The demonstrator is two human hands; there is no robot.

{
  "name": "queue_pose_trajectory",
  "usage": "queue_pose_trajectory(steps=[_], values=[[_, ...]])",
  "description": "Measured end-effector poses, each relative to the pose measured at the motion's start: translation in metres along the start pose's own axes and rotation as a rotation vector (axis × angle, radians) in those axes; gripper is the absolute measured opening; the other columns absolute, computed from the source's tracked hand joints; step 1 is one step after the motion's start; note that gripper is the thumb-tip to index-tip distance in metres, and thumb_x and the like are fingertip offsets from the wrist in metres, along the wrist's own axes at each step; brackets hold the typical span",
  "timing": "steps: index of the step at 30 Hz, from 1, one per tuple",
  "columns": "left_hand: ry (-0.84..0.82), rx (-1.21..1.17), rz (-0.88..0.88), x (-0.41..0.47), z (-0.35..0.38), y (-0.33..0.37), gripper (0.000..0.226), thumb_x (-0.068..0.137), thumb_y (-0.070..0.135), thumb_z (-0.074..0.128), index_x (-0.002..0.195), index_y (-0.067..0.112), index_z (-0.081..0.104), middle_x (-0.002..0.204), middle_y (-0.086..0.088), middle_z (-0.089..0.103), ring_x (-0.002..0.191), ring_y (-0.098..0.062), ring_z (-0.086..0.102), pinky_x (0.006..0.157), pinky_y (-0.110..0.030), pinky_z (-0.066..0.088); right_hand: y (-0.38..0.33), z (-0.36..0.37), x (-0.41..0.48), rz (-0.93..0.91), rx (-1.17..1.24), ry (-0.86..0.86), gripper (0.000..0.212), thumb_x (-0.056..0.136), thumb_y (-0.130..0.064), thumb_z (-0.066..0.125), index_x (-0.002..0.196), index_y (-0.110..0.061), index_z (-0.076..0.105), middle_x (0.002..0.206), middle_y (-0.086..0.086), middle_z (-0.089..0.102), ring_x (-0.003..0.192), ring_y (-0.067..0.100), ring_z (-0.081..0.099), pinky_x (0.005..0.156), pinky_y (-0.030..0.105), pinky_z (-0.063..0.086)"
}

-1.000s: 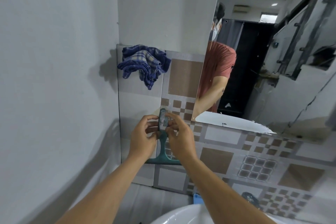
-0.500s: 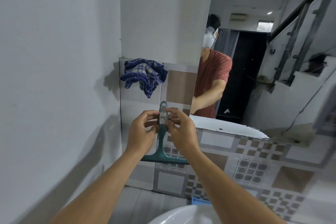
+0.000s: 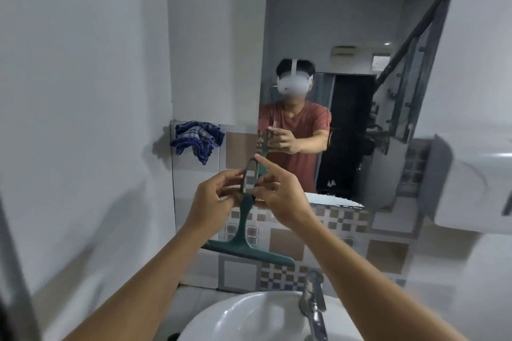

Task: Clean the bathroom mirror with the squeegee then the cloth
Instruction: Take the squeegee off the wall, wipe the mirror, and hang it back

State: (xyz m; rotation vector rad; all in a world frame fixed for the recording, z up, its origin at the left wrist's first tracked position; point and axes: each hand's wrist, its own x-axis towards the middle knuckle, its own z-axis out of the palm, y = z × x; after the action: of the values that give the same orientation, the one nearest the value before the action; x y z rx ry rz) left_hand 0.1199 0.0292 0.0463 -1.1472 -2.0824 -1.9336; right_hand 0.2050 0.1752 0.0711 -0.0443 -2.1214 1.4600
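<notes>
Teal squeegee [image 3: 243, 230] hangs blade-down above the sink [image 3: 249, 315], before the mirror [image 3: 360, 22]. Left hand [image 3: 213, 202] and right hand [image 3: 279, 196] pinch its handle from either side, fingers closed narrowly, apparently settling a grip. Blue cloth [image 3: 196, 138] waits on the tile ledge's left end.

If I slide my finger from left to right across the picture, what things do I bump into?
Blue checked cloth hanging on the wall → left hand → green squeegee → right hand → tap over the white sink.
</notes>
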Motion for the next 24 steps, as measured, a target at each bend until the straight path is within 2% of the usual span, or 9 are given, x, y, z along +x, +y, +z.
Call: queue_pose_trajectory(steps=[4, 8, 12, 15, 18, 20, 22, 24], values=[[-0.04, -0.013, 0.006, -0.022, 0.018, 0.03, 0.046, 0.086, -0.009, 0.069, 0.123, 0.018, 0.069, 0.112, 0.003, 0.076, 0.107, -0.017, 0.072, 0.087, -0.04, 0.063, -0.023, -0.028, -0.036, -0.008, 0.013, -0.009, 0.072, 0.089, 0.009, 0.067, 0.147, -0.029, 0.049, 0.086, -0.005, 0.066, 0.085, 0.016, 0.072, 0.081, 0.039, 0.063], [-0.09, -0.071, -0.006, -0.045, 0.033, 0.054, 0.051, 0.086, -0.01, 0.068, 0.124, 0.025, 0.068, 0.111, 0.0, 0.077, 0.107, -0.02, 0.072, 0.088, -0.042, 0.062, -0.037, -0.047, -0.066, -0.015, 0.086, 0.036, 0.07, 0.087, 0.012, 0.067, 0.143, -0.026, 0.053, 0.088, 0.004, 0.062, 0.081, 0.017, 0.071, 0.073, 0.036, 0.064], [-0.179, -0.099, -0.035, -0.063, 0.047, 0.07, 0.054, 0.085, -0.003, 0.072, 0.126, 0.032, 0.066, 0.111, 0.002, 0.076, 0.108, -0.024, 0.07, 0.091, -0.047, 0.061, -0.041, -0.063, -0.088, -0.004, 0.172, 0.126, 0.07, 0.085, 0.015, 0.068, 0.139, -0.028, 0.055, 0.095, 0.017, 0.056, 0.094, 0.036, 0.07, 0.075, 0.046, 0.064], [-0.217, -0.094, -0.008, -0.065, 0.055, 0.082, 0.053, 0.083, 0.0, 0.074, 0.123, 0.034, 0.066, 0.107, 0.006, 0.076, 0.106, -0.021, 0.07, 0.089, -0.042, 0.061, -0.046, -0.074, -0.097, -0.008, 0.172, 0.175, 0.068, 0.086, 0.013, 0.067, 0.137, -0.03, 0.054, 0.099, 0.022, 0.057, 0.099, 0.036, 0.071, 0.073, 0.041, 0.064], [-0.301, -0.077, -0.006, -0.059, 0.054, 0.096, 0.049, 0.083, 0.004, 0.075, 0.115, 0.04, 0.066, 0.099, 0.011, 0.077, 0.103, -0.017, 0.071, 0.084, -0.035, 0.062, -0.052, -0.081, -0.102, -0.018, -0.005, 0.205, 0.069, 0.09, 0.005, 0.068, 0.143, -0.035, 0.049, 0.105, 0.013, 0.065, 0.094, 0.025, 0.073, 0.077, 0.038, 0.064], [-0.352, -0.072, -0.023, -0.049, 0.052, 0.104, 0.049, 0.084, -0.001, 0.073, 0.117, 0.034, 0.067, 0.104, 0.005, 0.077, 0.106, -0.02, 0.071, 0.088, -0.036, 0.061, -0.055, -0.087, -0.103, -0.078, -0.271, 0.238, 0.068, 0.091, -0.006, 0.072, 0.147, -0.035, 0.047, 0.125, 0.002, 0.059, 0.098, 0.015, 0.071, 0.085, 0.03, 0.061], [-0.391, -0.069, -0.044, -0.042, 0.049, 0.108, 0.049, 0.084, -0.005, 0.072, 0.117, 0.03, 0.068, 0.105, 0.001, 0.076, 0.108, -0.024, 0.069, 0.093, -0.041, 0.06, -0.06, -0.096, -0.103, -0.165, -0.611, 0.236, 0.063, 0.091, -0.019, 0.074, 0.148, -0.032, 0.049, 0.15, 0.001, 0.041, 0.121, 0.014, 0.059, 0.102, 0.027, 0.051], [-0.431, -0.026, -0.033, -0.034, 0.046, 0.11, 0.047, 0.082, -0.002, 0.074, 0.113, 0.033, 0.071, 0.102, 0.004, 0.077, 0.107, -0.023, 0.069, 0.096, -0.047, 0.058, -0.066, -0.104, -0.103, -0.229, -0.873, 0.183, 0.057, 0.092, -0.027, 0.072, 0.145, -0.033, 0.052, 0.162, 0.001, 0.029, 0.144, 0.022, 0.036, 0.114, 0.04, 0.037]])
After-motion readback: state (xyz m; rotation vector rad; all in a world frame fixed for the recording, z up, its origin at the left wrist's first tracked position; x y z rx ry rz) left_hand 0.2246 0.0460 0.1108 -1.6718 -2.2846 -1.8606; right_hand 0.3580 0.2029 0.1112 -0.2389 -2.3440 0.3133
